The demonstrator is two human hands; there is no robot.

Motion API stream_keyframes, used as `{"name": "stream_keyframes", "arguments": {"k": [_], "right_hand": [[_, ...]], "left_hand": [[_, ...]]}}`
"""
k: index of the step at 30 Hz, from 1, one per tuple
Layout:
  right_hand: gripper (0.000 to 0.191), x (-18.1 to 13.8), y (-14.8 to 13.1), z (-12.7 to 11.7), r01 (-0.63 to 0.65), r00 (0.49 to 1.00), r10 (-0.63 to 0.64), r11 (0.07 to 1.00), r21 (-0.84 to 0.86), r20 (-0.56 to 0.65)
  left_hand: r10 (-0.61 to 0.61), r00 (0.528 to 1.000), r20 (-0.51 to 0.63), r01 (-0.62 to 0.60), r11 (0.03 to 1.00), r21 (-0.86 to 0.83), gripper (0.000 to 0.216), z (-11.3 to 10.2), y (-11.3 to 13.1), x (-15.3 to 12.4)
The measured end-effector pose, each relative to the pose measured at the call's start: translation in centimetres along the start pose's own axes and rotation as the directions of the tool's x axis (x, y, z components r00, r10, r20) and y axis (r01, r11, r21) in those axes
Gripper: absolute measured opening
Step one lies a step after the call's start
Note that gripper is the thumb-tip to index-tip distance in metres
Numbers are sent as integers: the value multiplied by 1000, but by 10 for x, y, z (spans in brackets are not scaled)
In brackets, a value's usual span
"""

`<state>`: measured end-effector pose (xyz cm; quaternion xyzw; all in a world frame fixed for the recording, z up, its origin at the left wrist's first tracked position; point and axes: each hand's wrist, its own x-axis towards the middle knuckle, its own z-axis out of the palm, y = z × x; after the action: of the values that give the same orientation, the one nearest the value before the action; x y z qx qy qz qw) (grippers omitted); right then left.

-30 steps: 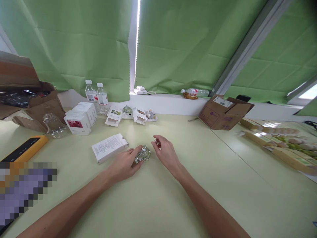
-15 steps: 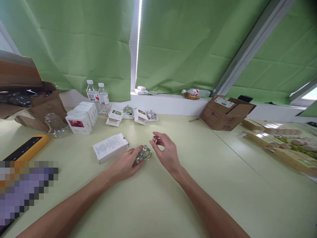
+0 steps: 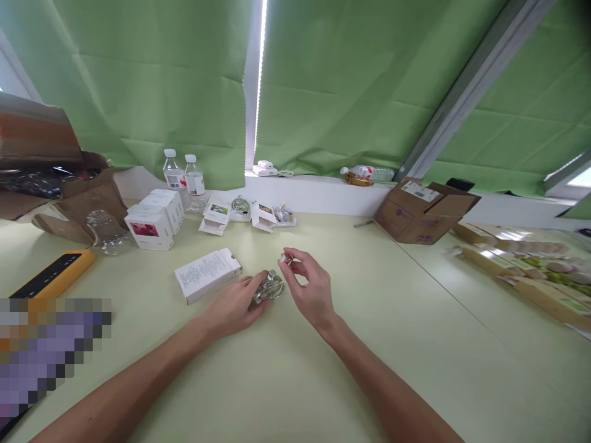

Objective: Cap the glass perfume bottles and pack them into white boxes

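Observation:
My left hand (image 3: 233, 304) is closed around a small clear glass perfume bottle (image 3: 269, 287) that stands on the pale green table (image 3: 286, 375). Just right of the bottle, my right hand (image 3: 308, 285) is raised a little above the table and pinches a small silver cap (image 3: 287, 258) between thumb and fingers. The cap hangs slightly above and to the right of the bottle's neck. A white printed carton (image 3: 207, 274) lies flat just left of my left hand.
Several white boxes (image 3: 156, 219), two water bottles (image 3: 184, 180), an empty glass jar (image 3: 106, 232) and opened small cartons (image 3: 240, 213) stand at the back left. A cardboard box (image 3: 422, 210) sits at the back right, flat packs (image 3: 526, 261) beyond it, a yellow-edged device (image 3: 50, 277) at left.
My right hand has lifted the silver cap off the table level and brought it closer to the bottle. My left hand stays on the bottle.

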<state>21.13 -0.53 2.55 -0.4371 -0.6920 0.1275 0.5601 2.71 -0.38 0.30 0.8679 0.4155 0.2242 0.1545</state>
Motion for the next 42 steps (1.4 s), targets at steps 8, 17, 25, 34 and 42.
{"name": "stream_keyframes", "arguments": {"k": [8,17,25,34,42], "right_hand": [[25,-4,-2,6,68,997,-69,998,15,35],[24,-5,-3,6,93,994,-93,996,10,54],[26,-7,-1,7,181,978,-172,981,-69,120],[25,-8,3,5,256,955,-224,954,-155,195],[25,-8,2,4,237,959,-205,958,-158,198]], "left_hand": [[-3,1000,21,3,1000,8,41,-3,2,1],[2,1000,27,-2,1000,-14,44,-2,1,-1],[6,1000,22,-5,1000,-28,40,-3,2,0],[21,1000,-1,-21,998,-56,43,-2,2,0],[25,1000,4,-25,997,-71,42,-3,2,0]]}}
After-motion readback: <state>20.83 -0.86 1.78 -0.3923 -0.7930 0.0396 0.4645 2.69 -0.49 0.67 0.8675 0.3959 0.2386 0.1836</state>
